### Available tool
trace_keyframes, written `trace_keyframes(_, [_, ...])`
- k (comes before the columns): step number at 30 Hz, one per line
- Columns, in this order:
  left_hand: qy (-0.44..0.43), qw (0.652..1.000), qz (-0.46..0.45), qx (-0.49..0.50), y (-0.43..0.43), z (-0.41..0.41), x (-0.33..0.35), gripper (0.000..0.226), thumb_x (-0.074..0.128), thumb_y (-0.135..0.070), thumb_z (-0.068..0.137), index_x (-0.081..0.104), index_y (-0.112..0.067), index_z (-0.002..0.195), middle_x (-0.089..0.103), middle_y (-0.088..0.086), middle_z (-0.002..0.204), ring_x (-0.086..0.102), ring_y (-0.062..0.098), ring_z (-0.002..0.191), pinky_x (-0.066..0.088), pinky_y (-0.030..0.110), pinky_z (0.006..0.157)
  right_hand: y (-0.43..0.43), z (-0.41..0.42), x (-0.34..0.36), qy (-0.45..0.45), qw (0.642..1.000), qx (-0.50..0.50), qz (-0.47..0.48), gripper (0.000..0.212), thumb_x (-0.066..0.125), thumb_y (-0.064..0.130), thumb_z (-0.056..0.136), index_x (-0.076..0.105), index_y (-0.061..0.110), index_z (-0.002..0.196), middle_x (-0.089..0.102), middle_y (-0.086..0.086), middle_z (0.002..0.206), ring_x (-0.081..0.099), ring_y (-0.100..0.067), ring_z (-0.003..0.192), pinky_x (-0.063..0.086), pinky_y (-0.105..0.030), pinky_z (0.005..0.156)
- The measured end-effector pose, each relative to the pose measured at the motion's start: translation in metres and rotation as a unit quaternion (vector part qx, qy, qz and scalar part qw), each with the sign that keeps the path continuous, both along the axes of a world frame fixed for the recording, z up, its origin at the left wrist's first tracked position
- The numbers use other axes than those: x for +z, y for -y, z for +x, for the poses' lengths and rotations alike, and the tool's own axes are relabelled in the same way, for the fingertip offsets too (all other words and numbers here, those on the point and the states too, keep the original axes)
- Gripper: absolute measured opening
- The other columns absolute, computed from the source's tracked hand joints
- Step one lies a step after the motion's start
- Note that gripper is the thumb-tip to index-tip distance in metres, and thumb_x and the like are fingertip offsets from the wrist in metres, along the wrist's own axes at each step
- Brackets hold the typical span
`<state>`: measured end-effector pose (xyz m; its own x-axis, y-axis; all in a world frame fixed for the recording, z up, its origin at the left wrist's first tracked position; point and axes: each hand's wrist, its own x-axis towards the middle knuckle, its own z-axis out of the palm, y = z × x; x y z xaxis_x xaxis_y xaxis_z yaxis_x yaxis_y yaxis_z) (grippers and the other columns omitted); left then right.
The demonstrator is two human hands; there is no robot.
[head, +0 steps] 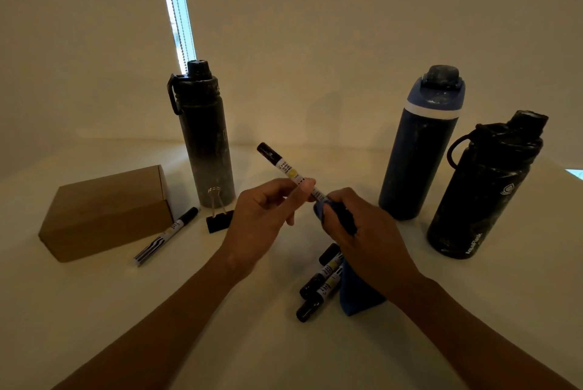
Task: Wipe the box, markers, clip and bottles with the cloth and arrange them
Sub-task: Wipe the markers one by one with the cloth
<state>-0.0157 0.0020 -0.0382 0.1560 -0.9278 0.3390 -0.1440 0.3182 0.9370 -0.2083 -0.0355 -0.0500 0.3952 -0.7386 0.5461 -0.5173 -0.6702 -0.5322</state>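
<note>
My left hand (268, 216) pinches a black-capped white marker (284, 169) in mid air, cap pointing up and away. My right hand (356, 232) grips a blue cloth (356, 295) wrapped round the marker's lower end; the cloth hangs down to the table. Three markers (321, 285) lie together under my right wrist, partly hidden by the cloth. Another marker (167, 235) lies beside the brown cardboard box (107, 213) at the left. A black binder clip (219, 216) stands in front of a tall black bottle (205, 137). A blue bottle (419, 150) and a black bottle (482, 187) stand at the right.
Everything stands on a white table (220, 342) against a pale wall. A bright window strip with a bead chain (176, 11) runs up behind the tall black bottle. The bottles look dusty.
</note>
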Motion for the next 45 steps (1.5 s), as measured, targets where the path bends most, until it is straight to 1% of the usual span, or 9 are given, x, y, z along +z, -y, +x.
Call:
trace_keyframes(4, [0.018, 0.999, -0.038, 0.021, 0.0, 0.008, 0.001, 0.03, 0.064, -0.04, 0.096, 0.077, -0.02, 0.114, 0.073, -0.011, 0.087, 0.053, 0.008, 0.066, 0.047, 0.02, 0.063, 0.001, 0.008, 0.002, 0.014, 0.999, 0.036, 0.035, 0.014, 0.057, 0.033, 0.105, 0.065, 0.022, 0.109, 0.065, 0.016, 0.08, 0.062, 0.005, 0.078, 0.043, -0.005, 0.067])
trace_keyframes(7, [0.049, 0.998, -0.034, 0.033, 0.0, 0.02, 0.004, 0.034, 0.059, -0.042, 0.097, 0.075, -0.016, 0.11, 0.072, -0.013, 0.088, 0.059, 0.0, 0.071, 0.047, 0.013, 0.067, 0.007, 0.001, 0.012, 0.094, 0.991, 0.047, 0.078, 0.02, 0.054, 0.02, 0.106, 0.07, 0.009, 0.108, 0.071, 0.001, 0.084, 0.066, -0.005, 0.076, 0.044, -0.003, 0.066])
trace_keyframes(12, [0.162, 0.987, 0.003, -0.026, 0.002, 0.018, -0.005, 0.035, 0.053, -0.055, 0.101, 0.069, -0.024, 0.099, 0.067, -0.008, 0.086, 0.062, 0.017, 0.081, 0.052, 0.037, 0.076, 0.017, -0.014, 0.018, 0.258, 0.949, 0.017, 0.18, 0.022, 0.052, 0.032, 0.106, 0.071, 0.042, 0.111, 0.072, 0.024, 0.102, 0.068, 0.004, 0.099, 0.054, -0.012, 0.081])
trace_keyframes(15, [0.194, 0.979, 0.001, -0.066, -0.001, 0.007, -0.006, 0.035, 0.052, -0.057, 0.101, 0.065, -0.026, 0.093, 0.06, -0.008, 0.079, 0.057, 0.009, 0.073, 0.049, 0.027, 0.069, 0.017, -0.018, 0.021, 0.323, 0.918, 0.031, 0.228, 0.021, 0.054, 0.026, 0.106, 0.074, 0.031, 0.111, 0.076, 0.012, 0.104, 0.071, -0.006, 0.099, 0.057, -0.026, 0.086])
trace_keyframes(18, [0.226, 0.971, -0.002, -0.078, -0.003, 0.004, -0.008, 0.031, 0.048, -0.052, 0.102, 0.062, -0.027, 0.09, 0.057, -0.001, 0.078, 0.056, 0.02, 0.071, 0.048, 0.037, 0.067, 0.018, -0.017, 0.018, 0.315, 0.921, 0.031, 0.226, 0.021, 0.054, 0.024, 0.106, 0.073, 0.024, 0.115, 0.076, 0.004, 0.106, 0.072, -0.015, 0.101, 0.057, -0.036, 0.091])
trace_keyframes(24, [0.281, 0.957, -0.01, -0.068, -0.002, 0.006, -0.007, 0.032, 0.047, -0.051, 0.106, 0.057, -0.026, 0.087, 0.056, -0.003, 0.074, 0.055, 0.021, 0.067, 0.049, 0.042, 0.067, 0.015, -0.011, 0.016, 0.253, 0.943, 0.047, 0.21, 0.046, 0.062, 0.029, 0.098, 0.058, 0.03, 0.144, 0.07, 0.017, 0.127, 0.067, 0.003, 0.11, 0.058, -0.02, 0.088])
trace_keyframes(31, [0.41, 0.908, -0.085, -0.032, 0.001, 0.008, -0.015, 0.028, 0.045, -0.051, 0.108, 0.048, -0.035, 0.085, 0.047, -0.009, 0.076, 0.051, 0.016, 0.067, 0.04, 0.023, 0.06, 0.016, -0.017, 0.017, 0.293, 0.931, 0.031, 0.214, 0.029, 0.076, 0.03, 0.087, 0.075, 0.021, 0.114, 0.078, 0.006, 0.105, 0.074, -0.013, 0.101, 0.06, -0.043, 0.093])
trace_keyframes(39, [0.41, 0.904, -0.119, -0.018, 0.002, 0.005, -0.013, 0.027, 0.046, -0.053, 0.107, 0.052, -0.034, 0.087, 0.048, -0.012, 0.077, 0.051, 0.015, 0.066, 0.042, 0.026, 0.058, 0.02, -0.02, 0.017, 0.307, 0.928, 0.043, 0.206, 0.023, 0.061, 0.022, 0.102, 0.073, 0.015, 0.12, 0.078, 0.004, 0.105, 0.075, -0.014, 0.1, 0.061, -0.033, 0.089])
trace_keyframes(45, [0.433, 0.891, -0.134, 0.004, 0.0, 0.011, -0.015, 0.03, 0.045, -0.055, 0.105, 0.051, -0.033, 0.086, 0.048, -0.013, 0.076, 0.051, 0.015, 0.067, 0.04, 0.021, 0.056, 0.02, -0.02, 0.018, 0.268, 0.943, 0.053, 0.189, 0.024, 0.078, 0.021, 0.087, 0.074, 0.019, 0.111, 0.078, 0.007, 0.102, 0.075, -0.011, 0.097, 0.061, -0.031, 0.087])
